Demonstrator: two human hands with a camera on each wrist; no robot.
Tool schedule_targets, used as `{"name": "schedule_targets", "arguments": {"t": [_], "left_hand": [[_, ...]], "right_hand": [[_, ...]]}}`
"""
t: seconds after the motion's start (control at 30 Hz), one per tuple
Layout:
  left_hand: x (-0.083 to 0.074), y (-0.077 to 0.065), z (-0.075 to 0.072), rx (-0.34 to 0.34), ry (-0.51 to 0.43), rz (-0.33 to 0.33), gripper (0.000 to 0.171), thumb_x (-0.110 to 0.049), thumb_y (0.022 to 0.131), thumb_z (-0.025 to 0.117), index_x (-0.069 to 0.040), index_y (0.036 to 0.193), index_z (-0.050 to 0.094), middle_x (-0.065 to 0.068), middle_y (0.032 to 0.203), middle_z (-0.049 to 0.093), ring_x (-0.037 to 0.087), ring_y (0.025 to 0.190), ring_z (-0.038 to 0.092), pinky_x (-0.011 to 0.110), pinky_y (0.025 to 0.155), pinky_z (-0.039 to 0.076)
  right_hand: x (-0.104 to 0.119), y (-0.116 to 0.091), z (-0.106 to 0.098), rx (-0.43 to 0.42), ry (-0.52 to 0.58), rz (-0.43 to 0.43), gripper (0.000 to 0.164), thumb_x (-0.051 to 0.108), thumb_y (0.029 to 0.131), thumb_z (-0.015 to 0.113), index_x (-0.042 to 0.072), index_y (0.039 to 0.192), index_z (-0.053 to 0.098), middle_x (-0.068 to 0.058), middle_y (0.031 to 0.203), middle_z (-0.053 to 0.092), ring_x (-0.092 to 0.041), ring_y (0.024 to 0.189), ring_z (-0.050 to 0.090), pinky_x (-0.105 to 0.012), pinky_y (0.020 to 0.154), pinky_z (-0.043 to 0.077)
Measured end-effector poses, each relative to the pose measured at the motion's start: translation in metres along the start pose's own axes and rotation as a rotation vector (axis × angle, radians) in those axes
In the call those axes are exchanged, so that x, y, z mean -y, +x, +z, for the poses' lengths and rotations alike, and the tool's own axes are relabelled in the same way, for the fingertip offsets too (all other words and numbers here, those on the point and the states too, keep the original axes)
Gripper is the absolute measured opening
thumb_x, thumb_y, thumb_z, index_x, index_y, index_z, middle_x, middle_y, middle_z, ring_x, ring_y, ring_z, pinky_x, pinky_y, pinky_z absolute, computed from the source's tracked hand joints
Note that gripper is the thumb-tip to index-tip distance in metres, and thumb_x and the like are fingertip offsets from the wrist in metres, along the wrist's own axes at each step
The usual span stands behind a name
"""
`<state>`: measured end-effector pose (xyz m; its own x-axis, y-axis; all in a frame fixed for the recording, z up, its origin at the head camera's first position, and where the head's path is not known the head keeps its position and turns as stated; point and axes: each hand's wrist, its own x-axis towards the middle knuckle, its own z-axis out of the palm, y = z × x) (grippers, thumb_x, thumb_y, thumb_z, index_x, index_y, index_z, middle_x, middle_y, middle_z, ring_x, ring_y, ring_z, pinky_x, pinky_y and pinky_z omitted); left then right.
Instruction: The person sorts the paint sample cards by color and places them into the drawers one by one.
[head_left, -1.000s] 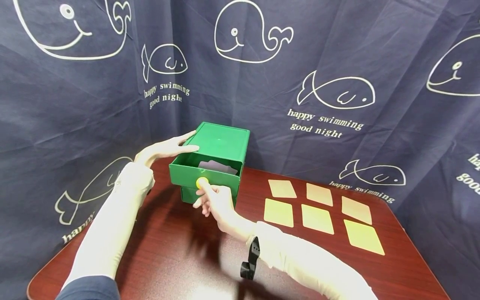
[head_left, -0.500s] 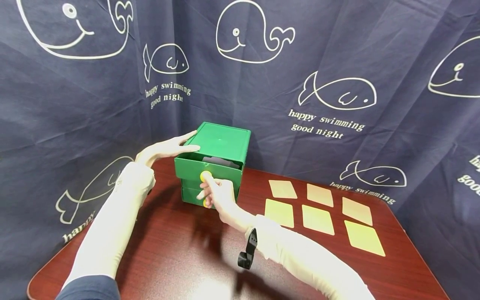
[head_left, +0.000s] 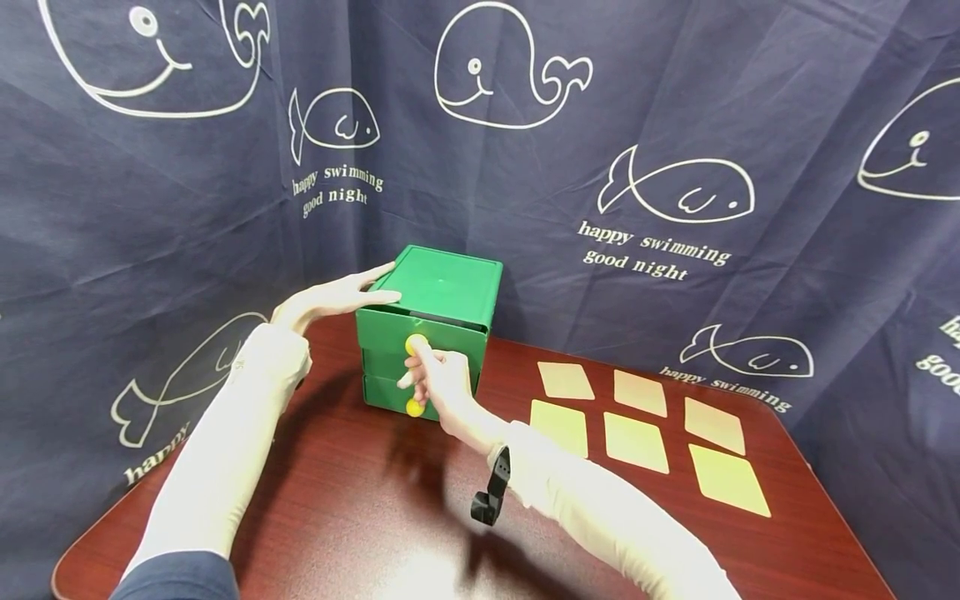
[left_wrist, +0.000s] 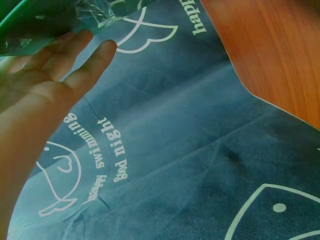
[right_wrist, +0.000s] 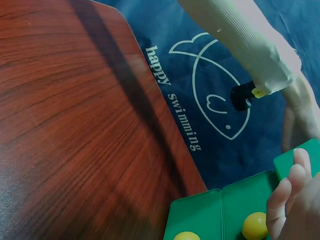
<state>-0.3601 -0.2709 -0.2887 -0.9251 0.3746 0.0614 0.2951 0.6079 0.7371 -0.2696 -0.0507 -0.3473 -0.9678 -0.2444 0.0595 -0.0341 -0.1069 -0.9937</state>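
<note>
A green drawer box [head_left: 442, 279] with round yellow knobs stands on the table. Its top drawer [head_left: 382, 331] juts out slightly, with a narrow dark gap under the lid. My left hand [head_left: 330, 298] rests at the box's left top edge, fingers spread; the left wrist view shows those fingers [left_wrist: 92, 65] against the green side. My right hand [head_left: 444, 383] presses its thumb against the top knob [head_left: 416, 344], the other fingers loosely bent. The bottom knob [head_left: 415, 407] shows below it. In the right wrist view the middle knob [right_wrist: 255, 226] lies beside my fingertips.
Several square paper sheets, such as a yellow one [head_left: 636, 442], lie in two rows right of the box on the reddish-brown table [head_left: 337, 500]. A dark blue curtain [head_left: 510, 183] with white whales and fish hangs behind. A black wrist strap [head_left: 495, 483] hangs from my right wrist.
The top drawer has slid back into the box, pushed by my right hand at its knob. The purplish thing inside has gone out of sight. My left hand has stayed on the box.
</note>
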Motion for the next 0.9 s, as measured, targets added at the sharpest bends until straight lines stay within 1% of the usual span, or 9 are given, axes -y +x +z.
{"name": "schedule_targets", "arguments": {"t": [0.17,0.27,0.43,0.6,0.7,0.77,0.9], "left_hand": [[-0.002,0.002,-0.001,0.005,-0.021,-0.016,0.079,-0.033,0.097,0.057,-0.012,0.156,0.01,0.014,0.162,0.015,0.029,0.149,0.014,0.051,0.122,0.013],[-0.002,0.003,-0.001,0.01,-0.031,-0.021,0.078,-0.03,0.097,0.057,-0.01,0.156,0.01,0.015,0.161,0.015,0.031,0.149,0.013,0.052,0.122,0.013],[-0.001,0.001,0.001,0.001,-0.018,-0.015,0.079,-0.037,0.096,0.057,-0.014,0.156,0.011,0.012,0.162,0.016,0.029,0.149,0.014,0.051,0.122,0.014],[0.002,0.001,0.002,-0.013,-0.01,0.009,0.079,-0.04,0.096,0.058,-0.017,0.157,0.013,0.009,0.162,0.017,0.026,0.149,0.016,0.05,0.122,0.016],[0.003,0.002,0.002,-0.015,-0.017,0.018,0.079,-0.039,0.096,0.058,-0.018,0.157,0.013,0.009,0.162,0.018,0.026,0.148,0.017,0.05,0.122,0.016],[0.004,0.002,0.002,-0.01,-0.021,0.024,0.078,-0.039,0.096,0.057,-0.017,0.157,0.012,0.009,0.162,0.018,0.026,0.148,0.018,0.049,0.122,0.016],[0.003,0.003,0.001,-0.008,-0.024,0.025,0.078,-0.038,0.096,0.057,-0.017,0.157,0.012,0.011,0.16,0.022,0.027,0.147,0.02,0.049,0.122,0.017]], "right_hand": [[-0.001,0.005,-0.001,-0.002,-0.008,-0.012,0.043,0.034,0.097,0.057,-0.008,0.09,0.065,0.004,0.05,0.06,-0.008,0.037,0.043,-0.02,0.039,0.039],[-0.001,0.007,-0.001,-0.008,-0.01,-0.014,0.044,0.033,0.096,0.057,-0.01,0.091,0.064,0.005,0.051,0.06,-0.007,0.036,0.043,-0.02,0.038,0.039],[-0.001,0.011,-0.001,-0.025,-0.02,-0.015,0.049,0.034,0.095,0.058,-0.015,0.096,0.063,0.004,0.05,0.059,-0.006,0.036,0.044,-0.018,0.038,0.04],[-0.001,0.015,-0.003,-0.029,-0.041,-0.019,0.053,0.036,0.095,0.057,-0.017,0.099,0.064,0.005,0.05,0.06,-0.005,0.036,0.045,-0.018,0.038,0.04],[-0.001,0.013,-0.005,0.011,-0.034,-0.001,0.055,0.038,0.093,0.06,-0.016,0.101,0.063,0.004,0.05,0.061,-0.006,0.036,0.046,-0.018,0.039,0.042],[-0.002,0.008,-0.008,0.063,-0.042,0.021,0.056,0.04,0.091,0.063,-0.015,0.101,0.063,0.002,0.051,0.061,-0.007,0.037,0.048,-0.019,0.039,0.044],[-0.011,-0.005,-0.01,0.17,-0.122,0.077,0.051,0.043,0.086,0.069,-0.008,0.093,0.065,-0.005,0.054,0.065,-0.011,0.04,0.055,-0.024,0.042,0.05]]}}
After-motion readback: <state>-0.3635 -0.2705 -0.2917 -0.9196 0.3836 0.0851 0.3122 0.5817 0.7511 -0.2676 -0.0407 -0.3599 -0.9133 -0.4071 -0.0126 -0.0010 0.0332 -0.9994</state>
